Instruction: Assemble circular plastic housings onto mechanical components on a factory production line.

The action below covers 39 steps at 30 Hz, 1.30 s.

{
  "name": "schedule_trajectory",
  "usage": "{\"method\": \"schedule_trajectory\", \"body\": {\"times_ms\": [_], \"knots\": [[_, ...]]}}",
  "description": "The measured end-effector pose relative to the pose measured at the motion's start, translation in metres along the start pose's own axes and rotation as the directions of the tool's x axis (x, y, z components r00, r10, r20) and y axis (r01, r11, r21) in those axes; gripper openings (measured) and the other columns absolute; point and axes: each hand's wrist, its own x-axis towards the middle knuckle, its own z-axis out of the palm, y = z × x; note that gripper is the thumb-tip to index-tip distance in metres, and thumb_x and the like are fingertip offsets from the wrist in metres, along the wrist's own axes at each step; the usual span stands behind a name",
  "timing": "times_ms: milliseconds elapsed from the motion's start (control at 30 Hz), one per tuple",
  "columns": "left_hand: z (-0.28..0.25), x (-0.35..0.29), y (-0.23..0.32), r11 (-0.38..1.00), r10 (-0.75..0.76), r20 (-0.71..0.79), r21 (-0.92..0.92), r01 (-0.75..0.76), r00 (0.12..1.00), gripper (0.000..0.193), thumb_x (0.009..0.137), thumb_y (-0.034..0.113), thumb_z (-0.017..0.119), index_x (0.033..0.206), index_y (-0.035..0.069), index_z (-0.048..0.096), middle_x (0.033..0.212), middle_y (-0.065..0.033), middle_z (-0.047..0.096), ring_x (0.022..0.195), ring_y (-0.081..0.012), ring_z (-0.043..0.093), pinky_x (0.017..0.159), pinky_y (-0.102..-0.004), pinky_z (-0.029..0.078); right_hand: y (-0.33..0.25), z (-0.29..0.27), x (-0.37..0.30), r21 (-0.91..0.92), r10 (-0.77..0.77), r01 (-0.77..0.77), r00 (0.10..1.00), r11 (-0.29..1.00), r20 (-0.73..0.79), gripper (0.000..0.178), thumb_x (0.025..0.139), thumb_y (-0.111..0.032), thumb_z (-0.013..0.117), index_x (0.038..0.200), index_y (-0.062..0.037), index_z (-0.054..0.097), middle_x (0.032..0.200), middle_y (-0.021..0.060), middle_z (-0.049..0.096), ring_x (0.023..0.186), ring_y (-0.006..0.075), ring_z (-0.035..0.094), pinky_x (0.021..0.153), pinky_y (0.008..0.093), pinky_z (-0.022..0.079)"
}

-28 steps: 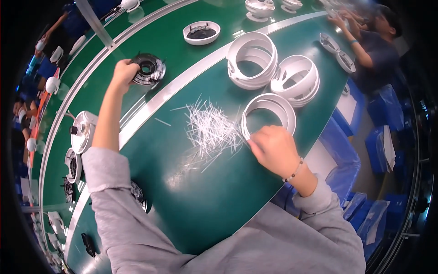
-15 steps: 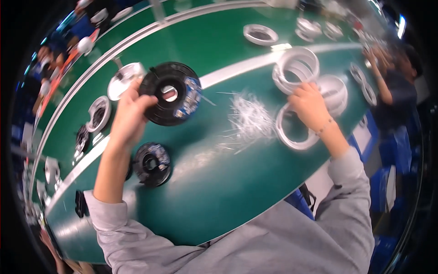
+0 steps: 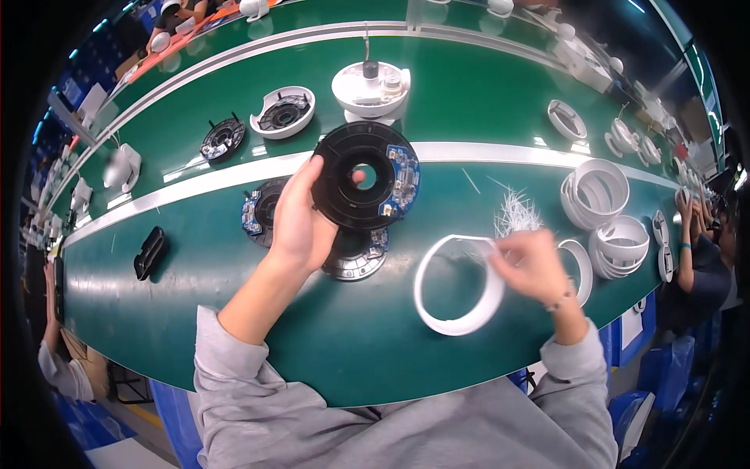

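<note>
My left hand [image 3: 301,215] grips a round black plastic disc [image 3: 344,168] by its left side, holding it above the table. The disc has a hole in its middle and a blue circuit board [image 3: 404,184] along its right side. My right hand [image 3: 531,266] is closed on the upper right rim of a white plastic ring [image 3: 426,301], which is tilted toward me. Between the ring and the disc there is a gap. Below the held disc lies another disc with a circuit board [image 3: 355,266], and a third black disc [image 3: 262,215] sits behind my left hand.
A heap of thin white strips [image 3: 516,211] lies beyond my right hand. Stacked white rings [image 3: 598,191] stand to the right. A black plastic part [image 3: 151,252] rests at left. Across the white strip stand a white housing [image 3: 371,90] and a white bowl-shaped part [image 3: 283,113]. Other people sit at both sides.
My view has turned left. The right hand has drawn a white ring away from the stacks toward the middle, and the left hand still holds the black disc.
</note>
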Motion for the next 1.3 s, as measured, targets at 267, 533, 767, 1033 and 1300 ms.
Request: {"method": "schedule_trajectory", "body": {"times_ms": [267, 533, 767, 1033, 1300], "knots": [[-0.004, -0.004, 0.008, 0.975, 0.210, 0.041, 0.061, -0.212, 0.977, 0.036, 0.091, 0.017, 0.030, 0.124, 0.000, 0.030, 0.118, -0.0122, 0.043, 0.105, -0.0204, 0.046, 0.088, -0.0380, 0.041, -0.023, 0.040, 0.001, -0.357, 0.163, -0.138, 0.986, 0.924, 0.040, 0.045, 0.064, -0.025, 0.068, 0.099, 0.0017, 0.056, 0.089, 0.0195, 0.058, 0.079, 0.0283, 0.059, 0.068, 0.0329, 0.046], [-0.009, -0.016, 0.018, 0.959, 0.262, 0.072, 0.095, -0.268, 0.962, 0.051, 0.080, -0.004, 0.028, 0.130, 0.002, 0.021, 0.124, -0.0146, 0.038, 0.114, -0.0243, 0.040, 0.095, -0.0397, 0.036, -0.053, 0.062, 0.006, -0.196, -0.093, 0.149, 0.959, 0.969, 0.269, 0.113, 0.050, -0.045, 0.076, 0.126, 0.0109, 0.015, 0.126, 0.0295, 0.025, 0.115, 0.0420, 0.029, 0.098, 0.0440, 0.023], [-0.024, -0.023, 0.024, 0.981, 0.152, 0.139, 0.101, -0.167, 0.979, 0.056, 0.073, -0.006, 0.029, 0.129, -0.001, 0.024, 0.124, -0.0150, 0.038, 0.114, -0.0239, 0.041, 0.096, -0.0379, 0.035, -0.096, 0.029, 0.033, -0.161, -0.442, 0.429, 0.896, 0.889, -0.049, 0.105, 0.043, -0.022, 0.076, 0.128, 0.0041, 0.021, 0.130, 0.0282, 0.021, 0.115, 0.0422, 0.028, 0.095, 0.0432, 0.028], [-0.039, -0.037, 0.034, 0.991, 0.001, 0.291, 0.127, -0.039, 0.957, 0.050, 0.083, 0.019, 0.031, 0.126, -0.004, 0.027, 0.123, -0.0168, 0.040, 0.113, -0.0252, 0.041, 0.096, -0.0377, 0.033, -0.137, 0.036, 0.085, -0.077, -0.645, 0.661, 0.748, 0.747, 0.158, 0.099, 0.043, -0.021, 0.072, 0.128, 0.0023, 0.027, 0.133, 0.0279, 0.017, 0.114, 0.0429, 0.030, 0.093, 0.0444, 0.030], [-0.075, -0.038, 0.038, 0.873, -0.141, 0.622, -0.288, 0.393, 0.770, 0.071, 0.081, 0.057, 0.033, 0.130, 0.006, 0.025, 0.124, -0.0158, 0.038, 0.112, -0.0283, 0.041, 0.093, -0.0429, 0.036, -0.163, 0.051, 0.096, 0.024, -0.674, 0.695, 0.689, 0.719, 0.266, 0.100, 0.041, -0.020, 0.072, 0.128, 0.0023, 0.027, 0.134, 0.0281, 0.014, 0.116, 0.0427, 0.027, 0.094, 0.0445, 0.028]]}}
